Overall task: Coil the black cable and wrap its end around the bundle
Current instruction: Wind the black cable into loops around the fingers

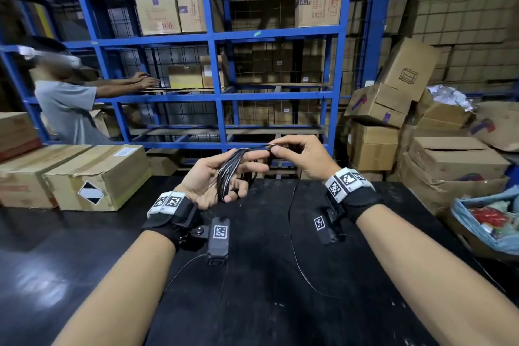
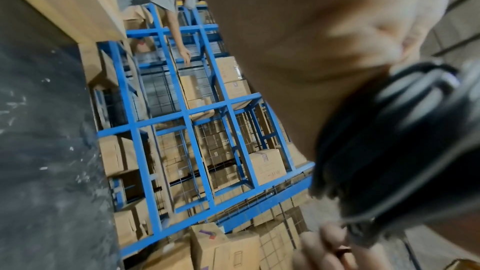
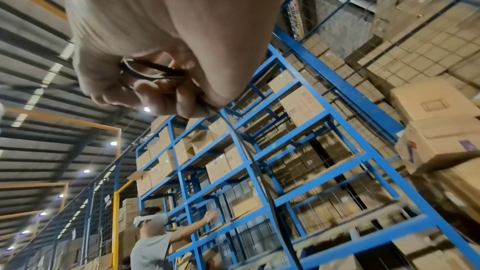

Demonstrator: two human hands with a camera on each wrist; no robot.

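The black cable (image 1: 234, 174) is a bundle of several loops held above the black table. My left hand (image 1: 247, 167) is palm-up, the loops lie across it, and its lower fingers curl round them. Just to the right, my right hand (image 1: 280, 150) pinches a strand that leaves the top of the bundle. The loose tail (image 1: 292, 236) hangs from that hand and curves across the table. In the left wrist view the coil (image 2: 389, 141) is a blurred dark mass under the palm. In the right wrist view the cable (image 3: 153, 74) loops inside the curled fingers (image 3: 182, 102) and trails away.
The black table (image 1: 252, 303) has cardboard boxes (image 1: 98, 174) on its left end. A blue rack (image 1: 213, 36) full of boxes stands behind it, and a person in a grey shirt (image 1: 67, 109) reaches into it. Stacked boxes (image 1: 449, 166) and a blue bag (image 1: 488, 219) crowd the right.
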